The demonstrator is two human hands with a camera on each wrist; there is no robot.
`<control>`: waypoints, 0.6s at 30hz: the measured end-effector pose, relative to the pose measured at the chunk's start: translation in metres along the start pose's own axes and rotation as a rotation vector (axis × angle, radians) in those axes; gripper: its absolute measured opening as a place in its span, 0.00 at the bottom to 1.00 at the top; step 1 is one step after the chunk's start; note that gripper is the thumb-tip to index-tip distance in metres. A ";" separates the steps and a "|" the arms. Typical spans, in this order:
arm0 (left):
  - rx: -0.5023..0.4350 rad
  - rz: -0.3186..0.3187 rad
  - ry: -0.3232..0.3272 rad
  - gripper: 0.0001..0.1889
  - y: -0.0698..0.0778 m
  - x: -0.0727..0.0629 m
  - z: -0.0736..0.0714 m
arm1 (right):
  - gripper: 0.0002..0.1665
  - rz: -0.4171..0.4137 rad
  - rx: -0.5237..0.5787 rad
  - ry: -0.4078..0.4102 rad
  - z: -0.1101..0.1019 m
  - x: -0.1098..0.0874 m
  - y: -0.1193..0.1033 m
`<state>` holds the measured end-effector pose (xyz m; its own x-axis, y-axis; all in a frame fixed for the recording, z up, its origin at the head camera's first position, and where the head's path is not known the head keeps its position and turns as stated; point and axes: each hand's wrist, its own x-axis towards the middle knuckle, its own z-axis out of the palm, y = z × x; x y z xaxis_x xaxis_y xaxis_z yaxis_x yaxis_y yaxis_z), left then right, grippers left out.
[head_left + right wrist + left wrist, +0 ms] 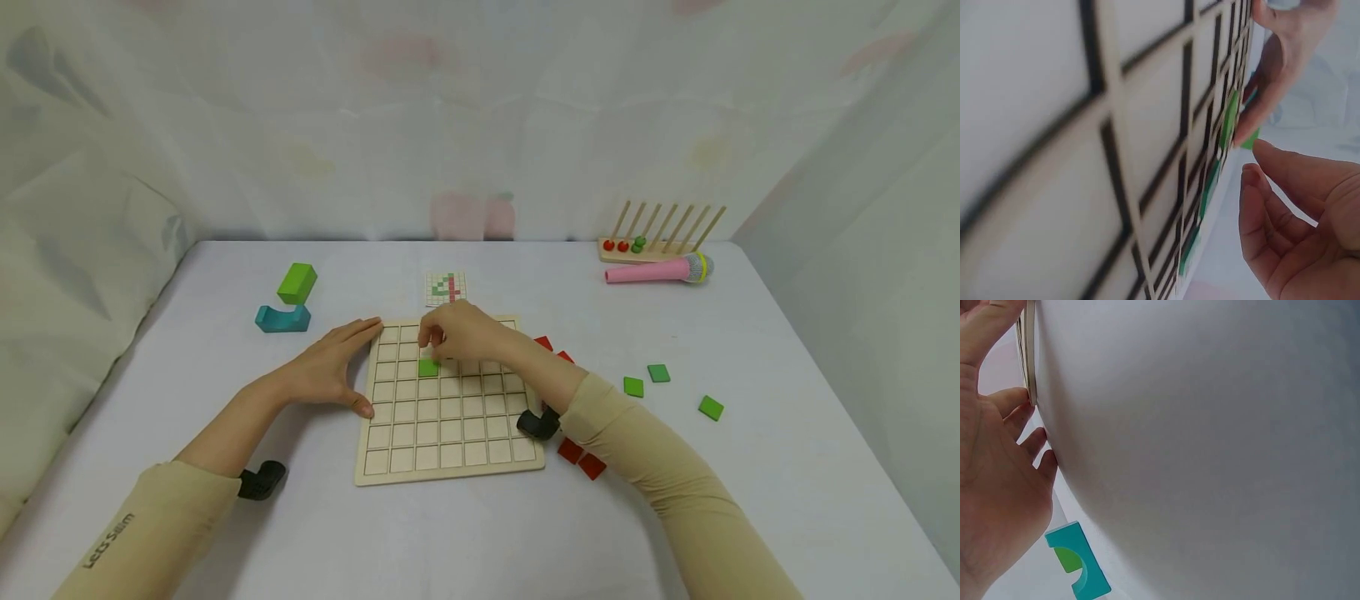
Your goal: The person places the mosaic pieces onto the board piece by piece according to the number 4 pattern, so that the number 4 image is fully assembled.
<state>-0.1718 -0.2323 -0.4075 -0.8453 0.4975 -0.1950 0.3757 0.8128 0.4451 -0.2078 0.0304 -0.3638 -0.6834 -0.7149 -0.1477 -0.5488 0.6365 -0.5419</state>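
A wooden grid board [450, 479] lies flat on the table. My left hand [324, 369] rests along its left edge, fingers extended at the upper corner and thumb lower down. Over the board's upper part is my right hand [463, 332], its fingers bent and thumb close to the index fingertip, with nothing between them in the right wrist view. A light green square tile [428, 368] sits in a cell just below those fingertips. Two darker green tiles, one nearer [1210, 187] and one farther [1189, 251], show on the board in the right wrist view; the right hand covers them from above.
A small pattern card [446, 289] lies behind the board. Red tiles [592, 466] and green tiles [633, 387] are scattered to the right. A pink toy microphone [652, 271] and a peg counter [637, 256] stand back right; a green block [297, 283] and teal arch [282, 319] back left.
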 end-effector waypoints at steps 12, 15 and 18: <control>0.010 -0.004 0.003 0.73 -0.001 0.000 0.001 | 0.10 0.060 0.084 0.057 -0.025 -0.027 0.028; 0.009 -0.002 0.002 0.73 -0.001 0.001 0.001 | 0.10 0.073 0.095 0.076 -0.031 -0.037 0.041; 0.005 -0.001 0.001 0.73 0.000 0.001 0.001 | 0.10 0.090 0.104 0.099 -0.038 -0.047 0.052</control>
<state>-0.1721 -0.2316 -0.4082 -0.8460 0.4966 -0.1941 0.3771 0.8146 0.4407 -0.2224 0.1080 -0.3539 -0.7745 -0.6211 -0.1201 -0.4339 0.6598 -0.6135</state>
